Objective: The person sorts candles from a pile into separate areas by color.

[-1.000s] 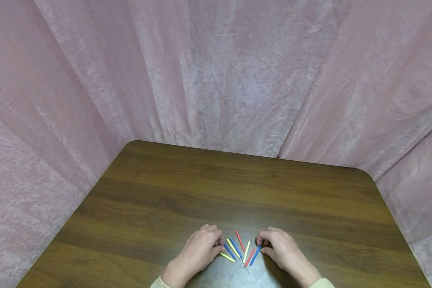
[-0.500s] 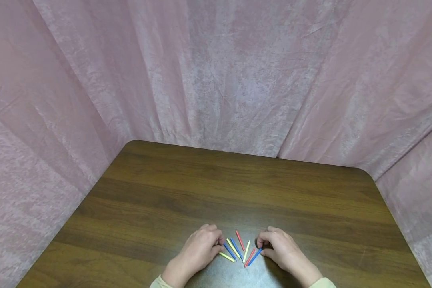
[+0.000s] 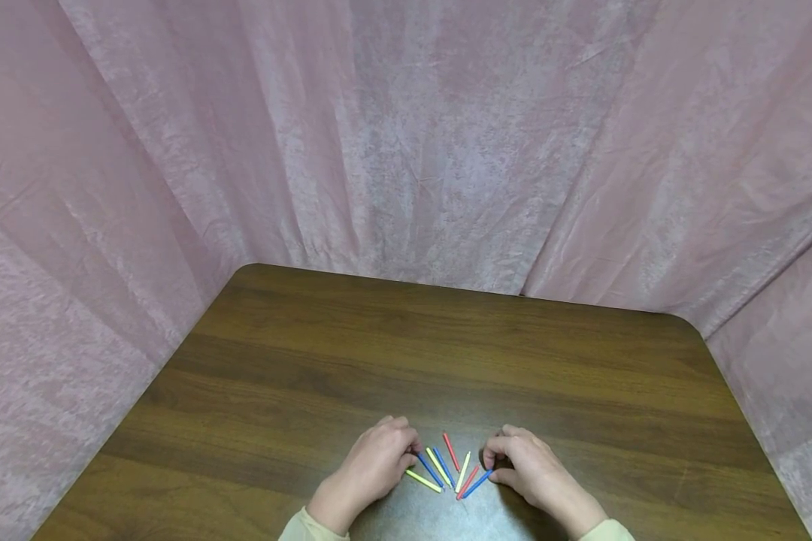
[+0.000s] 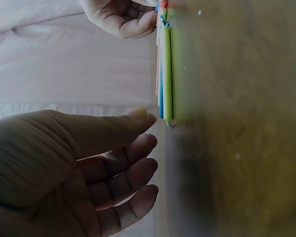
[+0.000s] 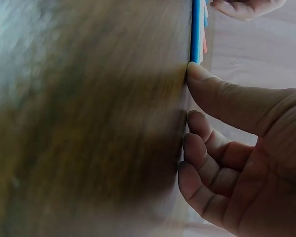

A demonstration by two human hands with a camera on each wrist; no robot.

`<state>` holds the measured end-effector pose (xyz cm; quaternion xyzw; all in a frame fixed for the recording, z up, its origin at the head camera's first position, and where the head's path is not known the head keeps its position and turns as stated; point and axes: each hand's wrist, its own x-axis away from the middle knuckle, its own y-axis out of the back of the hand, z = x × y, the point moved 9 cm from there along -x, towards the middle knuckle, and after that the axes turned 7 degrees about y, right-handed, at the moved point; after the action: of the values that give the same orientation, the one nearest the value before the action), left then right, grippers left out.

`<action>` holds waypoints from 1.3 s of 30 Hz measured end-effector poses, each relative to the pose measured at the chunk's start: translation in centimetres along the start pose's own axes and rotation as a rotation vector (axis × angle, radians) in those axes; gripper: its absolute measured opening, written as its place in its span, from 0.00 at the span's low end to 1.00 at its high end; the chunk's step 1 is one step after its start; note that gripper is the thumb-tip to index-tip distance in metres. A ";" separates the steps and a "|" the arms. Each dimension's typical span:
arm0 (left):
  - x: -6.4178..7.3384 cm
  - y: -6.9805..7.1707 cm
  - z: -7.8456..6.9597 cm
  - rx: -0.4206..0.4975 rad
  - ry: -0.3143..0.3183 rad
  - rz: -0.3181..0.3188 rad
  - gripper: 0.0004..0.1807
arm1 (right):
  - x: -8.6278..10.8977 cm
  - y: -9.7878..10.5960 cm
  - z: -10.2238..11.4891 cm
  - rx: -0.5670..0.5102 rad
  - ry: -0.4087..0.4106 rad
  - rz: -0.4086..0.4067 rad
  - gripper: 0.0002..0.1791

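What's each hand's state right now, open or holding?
Left hand: can't tell whether it grips the leftmost blue stick.
Right hand: closed, pinching the rightmost blue stick.

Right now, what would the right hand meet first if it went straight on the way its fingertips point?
The rightmost blue stick, which touches the right hand; beyond that, likely the neighbouring red stick, though depth is unclear.

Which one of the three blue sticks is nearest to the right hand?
The rightmost blue stick: one end reaches the right hand; the other two blue sticks lie nearer the left hand.
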<state>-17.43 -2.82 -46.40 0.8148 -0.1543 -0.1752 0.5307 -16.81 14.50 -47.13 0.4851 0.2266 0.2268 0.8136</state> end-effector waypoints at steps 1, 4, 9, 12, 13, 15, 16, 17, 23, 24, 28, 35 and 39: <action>-0.1 -0.1 0.0 -0.003 -0.002 0.003 0.06 | 0.0 0.0 0.0 -0.001 0.003 0.002 0.18; -0.2 -0.2 0.0 -0.010 -0.009 0.010 0.06 | 0.0 0.0 0.0 -0.002 0.008 0.007 0.18; -0.3 -0.4 0.0 -0.020 -0.026 0.013 0.06 | 0.1 0.1 0.1 -0.008 0.020 0.002 0.18; -0.4 -0.5 0.0 -0.029 -0.026 0.011 0.07 | 0.1 0.2 0.2 -0.015 0.018 -0.002 0.17; -0.5 -0.5 0.1 -0.031 -0.025 0.010 0.08 | 0.1 0.2 0.1 -0.017 0.016 -0.002 0.17; -0.5 -0.5 0.2 -0.029 -0.018 0.009 0.09 | 0.0 0.2 0.1 -0.020 0.010 0.002 0.17; -0.5 -0.6 0.3 -0.027 -0.014 0.009 0.09 | 0.1 0.2 0.1 -0.021 0.007 0.004 0.17; -0.5 -0.6 0.4 -0.022 -0.009 0.011 0.09 | 0.1 0.2 0.1 -0.022 0.005 0.006 0.17; -0.6 -0.8 0.6 0.004 0.002 0.024 0.09 | 0.2 0.2 0.0 -0.049 -0.001 0.002 0.16; -0.6 -0.9 0.6 0.007 0.002 0.025 0.09 | 0.2 0.2 0.0 -0.056 0.003 -0.002 0.15; -0.6 -0.9 0.6 0.014 0.001 0.029 0.10 | 0.2 0.1 -0.1 -0.090 0.004 -0.004 0.15; -0.6 -1.0 0.5 0.017 -0.001 0.041 0.11 | 0.3 -0.2 -0.5 -0.196 -0.012 -0.006 0.13; -0.6 -1.0 0.6 0.018 -0.001 0.044 0.11 | 0.4 -0.4 -0.8 -0.282 -0.045 -0.002 0.12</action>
<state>-18.13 -2.62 -47.50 0.8158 -0.1740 -0.1626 0.5270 -16.90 15.18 -47.88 0.3706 0.1747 0.2449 0.8787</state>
